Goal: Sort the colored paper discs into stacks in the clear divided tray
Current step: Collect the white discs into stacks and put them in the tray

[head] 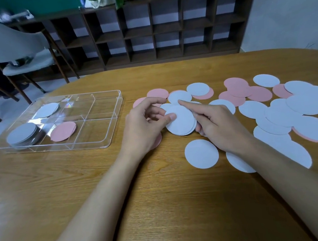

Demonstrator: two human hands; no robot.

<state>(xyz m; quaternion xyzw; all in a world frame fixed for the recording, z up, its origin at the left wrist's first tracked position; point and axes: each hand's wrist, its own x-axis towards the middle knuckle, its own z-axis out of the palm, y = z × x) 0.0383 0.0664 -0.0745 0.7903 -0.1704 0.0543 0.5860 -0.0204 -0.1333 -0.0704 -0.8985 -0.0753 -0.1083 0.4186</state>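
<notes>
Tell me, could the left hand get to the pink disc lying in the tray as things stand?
Probably yes: the pink disc lies uncovered in the open tray, only bare table between. But the left hand pinches a white stack.

- My left hand (pixel 145 125) has its thumb (pixel 170 117) pressed flat on top of a small stack of white discs (pixel 181 123). Its other fingers are loosely curled at the stack's left edge.
- My right hand (pixel 221 126) meets the same stack from the other side. The index finger (pixel 188 107) lies straight across the top, and the remaining fingers curl in at the right edge.
- Both forearms are bare, coming up from the lower corners and converging, with the wrists roughly straight.
</notes>
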